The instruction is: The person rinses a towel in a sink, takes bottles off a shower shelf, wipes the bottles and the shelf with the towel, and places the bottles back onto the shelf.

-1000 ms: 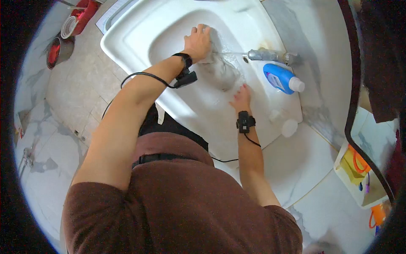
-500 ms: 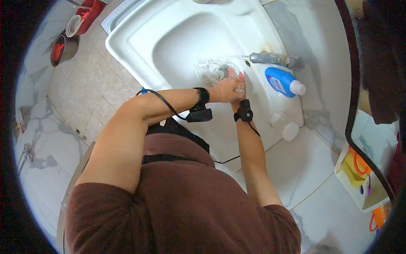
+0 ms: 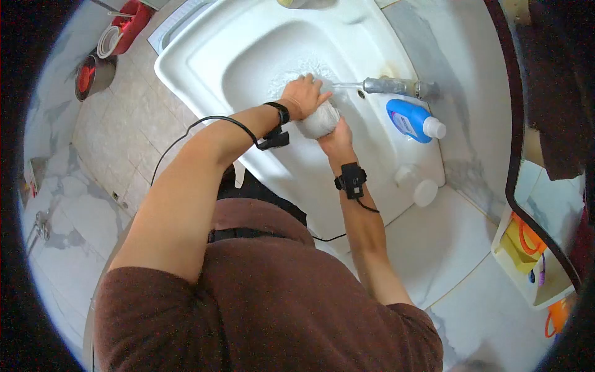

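A wet white bundle (image 3: pixel 321 121), seemingly cloth, is held over the basin of the white sink (image 3: pixel 248 68). My right hand (image 3: pixel 338 139) grips it from the near right side, its fingertips hidden behind the bundle. Across its upper left side lies my left hand (image 3: pixel 302 96), fingers stretched out and thumb apart. A thin stream of water runs from the tap (image 3: pixel 396 85) toward the left hand and splashes in the basin. Each wrist wears a black strapped device with a cable.
On the sink's right ledge lie a blue bottle with a white cap (image 3: pixel 409 119) and a whitish translucent container (image 3: pixel 416 184). A dark pot (image 3: pixel 94 77) and a red basin (image 3: pixel 133 25) stand on the floor at upper left. At lower right hangs a white bin (image 3: pixel 539 288).
The white bundle has come up out of the splashing water into my right hand. My left hand has moved left and upward, and its fingers have spread over the bundle.
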### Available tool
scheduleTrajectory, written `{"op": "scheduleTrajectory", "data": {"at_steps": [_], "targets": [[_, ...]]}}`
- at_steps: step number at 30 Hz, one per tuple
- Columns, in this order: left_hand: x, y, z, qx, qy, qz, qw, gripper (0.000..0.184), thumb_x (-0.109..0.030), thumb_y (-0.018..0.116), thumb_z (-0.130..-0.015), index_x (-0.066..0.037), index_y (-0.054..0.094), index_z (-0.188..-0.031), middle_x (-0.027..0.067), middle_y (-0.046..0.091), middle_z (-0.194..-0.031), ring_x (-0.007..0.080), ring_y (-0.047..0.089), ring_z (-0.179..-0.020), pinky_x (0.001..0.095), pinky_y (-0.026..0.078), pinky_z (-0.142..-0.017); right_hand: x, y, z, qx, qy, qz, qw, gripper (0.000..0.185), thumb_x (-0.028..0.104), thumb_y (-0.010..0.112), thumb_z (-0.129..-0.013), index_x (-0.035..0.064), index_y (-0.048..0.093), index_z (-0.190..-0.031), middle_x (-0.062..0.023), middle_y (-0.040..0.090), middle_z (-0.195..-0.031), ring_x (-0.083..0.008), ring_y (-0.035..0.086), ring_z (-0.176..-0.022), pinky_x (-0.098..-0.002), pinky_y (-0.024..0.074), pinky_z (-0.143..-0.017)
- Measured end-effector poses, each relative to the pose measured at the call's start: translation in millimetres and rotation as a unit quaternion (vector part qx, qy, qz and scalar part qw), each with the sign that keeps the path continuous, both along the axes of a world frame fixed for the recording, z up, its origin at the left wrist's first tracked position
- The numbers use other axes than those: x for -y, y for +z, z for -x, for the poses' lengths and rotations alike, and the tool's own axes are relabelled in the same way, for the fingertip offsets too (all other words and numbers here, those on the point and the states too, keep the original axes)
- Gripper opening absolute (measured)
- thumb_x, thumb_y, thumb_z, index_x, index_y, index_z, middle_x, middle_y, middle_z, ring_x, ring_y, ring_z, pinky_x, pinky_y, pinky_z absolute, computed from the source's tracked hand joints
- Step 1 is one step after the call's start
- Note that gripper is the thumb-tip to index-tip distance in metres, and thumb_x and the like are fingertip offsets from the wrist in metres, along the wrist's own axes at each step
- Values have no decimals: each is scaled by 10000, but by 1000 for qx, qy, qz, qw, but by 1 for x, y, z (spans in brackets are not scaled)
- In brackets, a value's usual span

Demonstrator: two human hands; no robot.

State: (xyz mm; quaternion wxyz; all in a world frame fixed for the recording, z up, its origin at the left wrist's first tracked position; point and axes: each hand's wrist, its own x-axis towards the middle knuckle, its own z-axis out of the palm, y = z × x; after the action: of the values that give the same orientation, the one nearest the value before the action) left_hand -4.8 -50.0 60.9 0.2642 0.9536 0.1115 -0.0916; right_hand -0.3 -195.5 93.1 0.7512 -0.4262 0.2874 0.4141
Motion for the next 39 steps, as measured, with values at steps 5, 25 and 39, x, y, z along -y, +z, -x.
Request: {"op": "scheduleTrajectory", "data": {"at_steps": [5,25,39], "targets": [[-36,5,0,29,-15,-161,986,541,-553,452,-875,-195,480,-1280,110,326,-1381,270,339,-1225,471,369,-877,63,-17,-9,-101,-61,229,966,535,403,397,-932,101,284,-1359,-123,237,-1423,-373,339,-1249,-639,346,-921],[77,29,27,94,-65,398,910,330,-331,536,-792,-35,652,-705,180,646,-880,325,623,-758,396,488,-719,46,-44,-21,23,89,-51,994,531,523,449,-888,118,499,-1228,-99,550,-1182,-233,547,-1071,-395,451,-906],[-26,18,8,262,-22,133,956,230,-228,538,-820,-57,671,-741,139,601,-870,297,560,-827,393,466,-731,9,30,1,383,257,250,851,374,265,366,-984,-7,580,-1126,-119,568,-1197,-238,544,-1084,-338,395,-956]]}}
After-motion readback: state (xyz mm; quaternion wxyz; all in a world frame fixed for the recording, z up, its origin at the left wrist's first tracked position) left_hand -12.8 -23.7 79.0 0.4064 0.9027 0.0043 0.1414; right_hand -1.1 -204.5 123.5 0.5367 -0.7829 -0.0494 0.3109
